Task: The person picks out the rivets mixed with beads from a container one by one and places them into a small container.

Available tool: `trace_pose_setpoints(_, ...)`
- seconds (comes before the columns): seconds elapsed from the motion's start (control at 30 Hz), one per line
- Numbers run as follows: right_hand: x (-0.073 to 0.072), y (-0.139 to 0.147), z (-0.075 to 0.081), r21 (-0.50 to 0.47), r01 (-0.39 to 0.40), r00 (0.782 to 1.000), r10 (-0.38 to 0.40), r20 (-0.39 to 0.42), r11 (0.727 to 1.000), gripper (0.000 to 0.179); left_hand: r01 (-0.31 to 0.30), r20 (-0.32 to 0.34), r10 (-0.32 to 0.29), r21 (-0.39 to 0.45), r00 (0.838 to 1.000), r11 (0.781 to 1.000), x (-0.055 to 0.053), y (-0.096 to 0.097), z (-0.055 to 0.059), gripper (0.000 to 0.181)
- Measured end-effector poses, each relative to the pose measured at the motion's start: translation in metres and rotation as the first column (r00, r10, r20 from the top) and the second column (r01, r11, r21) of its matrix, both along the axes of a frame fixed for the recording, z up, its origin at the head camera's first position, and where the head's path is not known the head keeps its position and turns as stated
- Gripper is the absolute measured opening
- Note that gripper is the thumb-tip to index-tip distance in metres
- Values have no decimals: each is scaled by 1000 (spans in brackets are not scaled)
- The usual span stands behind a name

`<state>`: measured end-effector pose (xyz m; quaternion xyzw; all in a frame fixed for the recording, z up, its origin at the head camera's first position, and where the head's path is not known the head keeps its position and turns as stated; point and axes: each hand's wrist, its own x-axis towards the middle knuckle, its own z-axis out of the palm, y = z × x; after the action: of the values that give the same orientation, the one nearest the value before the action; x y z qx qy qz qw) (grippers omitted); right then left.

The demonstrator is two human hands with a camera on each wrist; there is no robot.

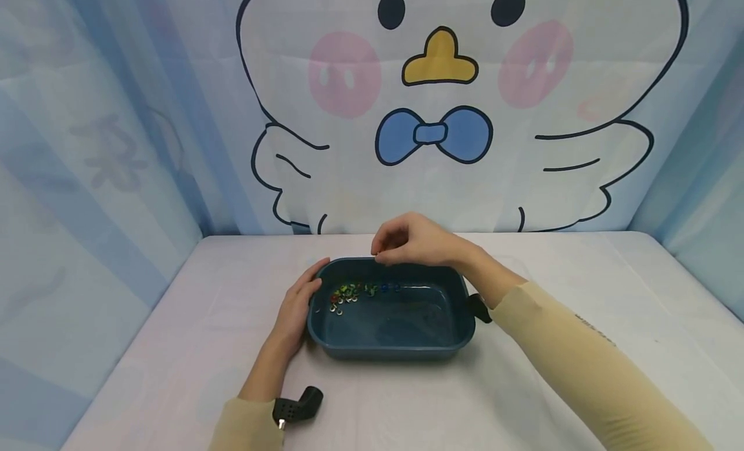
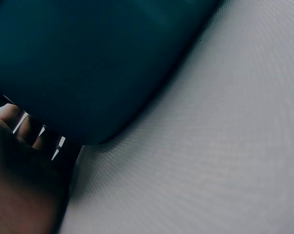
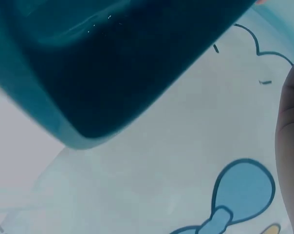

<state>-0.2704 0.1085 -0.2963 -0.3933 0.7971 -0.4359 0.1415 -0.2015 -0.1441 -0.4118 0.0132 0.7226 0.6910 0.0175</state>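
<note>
A dark teal plastic basin [image 1: 395, 353] stands on the table. Small glassy marbles [image 1: 349, 291] in green, yellow, red, white and blue lie in its far left part. My left hand [image 1: 295, 309] rests against the basin's left end, thumb at the rim and fingers extended along the outer wall. In the left wrist view, those fingers [image 2: 25, 127] are partly hidden behind the basin. Over the far rim, my right hand [image 1: 415, 241] has thumb and forefinger tips pinched on something tiny and reddish, seemingly a marble. The right wrist view shows only part of that hand, not its fingertips.
A pale cloth covers the table [image 1: 581, 276]. Behind it hangs a curtain [image 1: 430, 199] with a cartoon bird wearing a blue bow tie. Black wrist cameras are strapped to both wrists; the right one [image 1: 479, 307] sits close by the basin's right end.
</note>
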Motion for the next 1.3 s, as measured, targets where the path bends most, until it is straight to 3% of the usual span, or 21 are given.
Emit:
trace_pose_setpoints(0.97,6,51,0,-31,111,993,-113,-42,993,8,-5,0,5,0,1000,1000,-1,0,0,47)
trace_pose_setpoints(1.3,11,72,1,-32,167,986,-168,-17,985,9,-6,-2,6,-8,1000,1000,-1,0,-1,46)
